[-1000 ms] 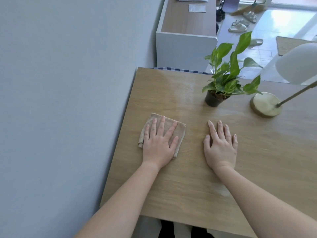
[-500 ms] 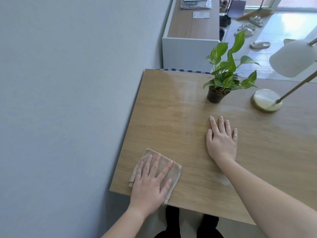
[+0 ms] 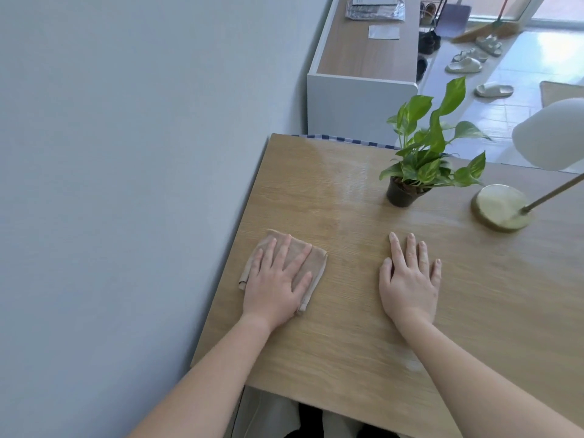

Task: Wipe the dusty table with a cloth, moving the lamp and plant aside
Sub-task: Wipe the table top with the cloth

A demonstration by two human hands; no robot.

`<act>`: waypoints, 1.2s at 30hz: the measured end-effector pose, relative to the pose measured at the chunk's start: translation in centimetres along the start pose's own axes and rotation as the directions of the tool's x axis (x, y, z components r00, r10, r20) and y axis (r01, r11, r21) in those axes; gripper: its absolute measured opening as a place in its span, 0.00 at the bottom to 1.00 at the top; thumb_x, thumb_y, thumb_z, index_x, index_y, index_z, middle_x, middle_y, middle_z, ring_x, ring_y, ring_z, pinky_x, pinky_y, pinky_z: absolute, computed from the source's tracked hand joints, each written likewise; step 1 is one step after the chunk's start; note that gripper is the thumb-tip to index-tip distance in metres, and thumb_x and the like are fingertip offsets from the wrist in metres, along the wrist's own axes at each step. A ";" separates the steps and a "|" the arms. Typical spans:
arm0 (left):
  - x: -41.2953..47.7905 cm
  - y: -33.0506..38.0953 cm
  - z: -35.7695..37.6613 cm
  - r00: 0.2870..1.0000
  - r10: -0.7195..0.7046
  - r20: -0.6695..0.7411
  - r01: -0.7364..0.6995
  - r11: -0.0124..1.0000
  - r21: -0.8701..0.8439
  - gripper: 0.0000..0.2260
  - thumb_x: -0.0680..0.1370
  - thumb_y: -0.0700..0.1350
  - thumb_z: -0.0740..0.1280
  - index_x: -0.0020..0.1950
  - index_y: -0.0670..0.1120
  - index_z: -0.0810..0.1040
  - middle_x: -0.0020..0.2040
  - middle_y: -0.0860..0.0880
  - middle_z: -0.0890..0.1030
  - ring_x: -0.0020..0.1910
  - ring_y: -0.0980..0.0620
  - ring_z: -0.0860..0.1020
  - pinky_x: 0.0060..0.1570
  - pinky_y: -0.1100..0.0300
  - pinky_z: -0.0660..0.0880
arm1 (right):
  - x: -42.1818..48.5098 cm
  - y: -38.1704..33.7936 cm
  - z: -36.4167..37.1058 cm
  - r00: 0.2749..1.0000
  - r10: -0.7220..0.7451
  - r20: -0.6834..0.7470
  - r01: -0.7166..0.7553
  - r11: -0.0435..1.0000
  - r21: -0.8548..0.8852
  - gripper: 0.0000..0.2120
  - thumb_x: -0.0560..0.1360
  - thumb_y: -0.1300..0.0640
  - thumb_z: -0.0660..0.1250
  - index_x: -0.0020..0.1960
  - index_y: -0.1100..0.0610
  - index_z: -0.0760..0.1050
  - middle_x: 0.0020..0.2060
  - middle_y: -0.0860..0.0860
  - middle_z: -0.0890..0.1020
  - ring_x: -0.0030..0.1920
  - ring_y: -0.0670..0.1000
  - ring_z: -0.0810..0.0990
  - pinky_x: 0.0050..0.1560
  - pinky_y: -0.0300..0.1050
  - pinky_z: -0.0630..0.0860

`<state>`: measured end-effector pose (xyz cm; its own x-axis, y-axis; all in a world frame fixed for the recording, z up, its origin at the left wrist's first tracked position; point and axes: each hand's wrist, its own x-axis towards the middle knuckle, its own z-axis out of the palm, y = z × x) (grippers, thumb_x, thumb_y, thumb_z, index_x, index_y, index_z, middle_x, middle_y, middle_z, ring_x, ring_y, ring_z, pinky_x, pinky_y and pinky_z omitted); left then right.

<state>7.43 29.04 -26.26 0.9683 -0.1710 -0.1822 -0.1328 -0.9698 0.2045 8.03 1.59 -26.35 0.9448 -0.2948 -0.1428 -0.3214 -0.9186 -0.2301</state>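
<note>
Left hand (image 3: 278,279): we see it flat on the cloth (image 3: 317,263), fingers straight and spread. It presses the cloth down and does not grasp it.
Cloth: folded and beige, it lies near the left edge of the worktop (image 3: 347,358). Half a second ago it was at the near left corner. Now it is further from the near edge, about level with the right hand.
Right hand (image 3: 409,279): released, palm down on the bare wood, holding nothing. We find it in the same place as before.
Plant (image 3: 426,153): it stands upright in its dark pot toward the far edge and has not moved.
Lamp (image 3: 501,207): its brass base is to the right of the plant, apart from it, also not moved.
</note>
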 end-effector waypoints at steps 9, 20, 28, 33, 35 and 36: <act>14.9 -1.9 -2.4 0.993 -0.102 -0.054 0.102 0.995 0.002 0.29 0.84 0.69 0.40 0.86 0.67 0.43 0.88 0.52 0.43 0.87 0.47 0.42 0.85 0.45 0.40 | 0.5 0.2 1.0 0.999 0.000 -0.050 -0.002 0.999 -0.035 0.29 0.85 0.43 0.48 0.85 0.38 0.51 0.86 0.46 0.52 0.86 0.49 0.48 0.84 0.57 0.43; 32.0 1.6 -6.0 0.969 -0.245 0.001 0.245 0.969 -0.044 0.28 0.86 0.65 0.45 0.86 0.66 0.47 0.89 0.50 0.44 0.87 0.43 0.41 0.84 0.43 0.36 | 1.3 0.5 1.8 0.992 -0.004 -0.125 -0.003 0.999 -0.049 0.30 0.82 0.44 0.53 0.85 0.40 0.57 0.84 0.47 0.59 0.85 0.51 0.54 0.83 0.61 0.51; 32.3 1.9 -5.4 0.981 -0.195 -0.007 0.194 0.981 -0.024 0.27 0.86 0.66 0.44 0.86 0.67 0.46 0.89 0.49 0.45 0.87 0.43 0.41 0.83 0.41 0.36 | 1.4 0.6 1.7 0.993 -0.002 -0.116 -0.006 0.998 -0.070 0.30 0.82 0.43 0.52 0.84 0.39 0.58 0.84 0.48 0.60 0.85 0.52 0.55 0.83 0.60 0.51; 28.4 3.3 -4.1 0.994 -0.111 -0.013 0.111 0.994 -0.009 0.27 0.85 0.66 0.43 0.86 0.68 0.43 0.89 0.50 0.42 0.87 0.43 0.40 0.84 0.42 0.36 | 1.4 0.2 1.3 0.996 0.015 -0.089 -0.021 0.997 -0.070 0.30 0.82 0.42 0.51 0.85 0.38 0.56 0.85 0.47 0.58 0.85 0.50 0.53 0.84 0.57 0.47; 26.1 3.9 -3.6 0.997 -0.076 -0.016 0.076 0.997 -0.003 0.28 0.85 0.67 0.42 0.85 0.68 0.43 0.88 0.50 0.41 0.87 0.43 0.40 0.84 0.41 0.36 | 1.3 0.2 1.1 0.996 0.019 -0.085 -0.025 0.998 -0.064 0.30 0.82 0.42 0.51 0.85 0.37 0.56 0.85 0.47 0.58 0.85 0.50 0.53 0.84 0.57 0.47; 24.9 4.3 -3.3 0.998 -0.060 -0.014 0.060 0.998 0.000 0.28 0.85 0.67 0.42 0.85 0.68 0.43 0.88 0.50 0.41 0.87 0.43 0.40 0.84 0.41 0.37 | 1.3 0.2 1.0 0.996 0.021 -0.084 -0.026 0.998 -0.060 0.30 0.83 0.42 0.51 0.84 0.37 0.56 0.85 0.46 0.58 0.85 0.50 0.53 0.84 0.57 0.47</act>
<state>31.64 21.19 -26.76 0.9774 -0.1104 -0.1805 -0.0747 -0.9782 0.1937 9.19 1.31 -27.51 0.9400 -0.3347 -0.0663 -0.3412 -0.9248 -0.1684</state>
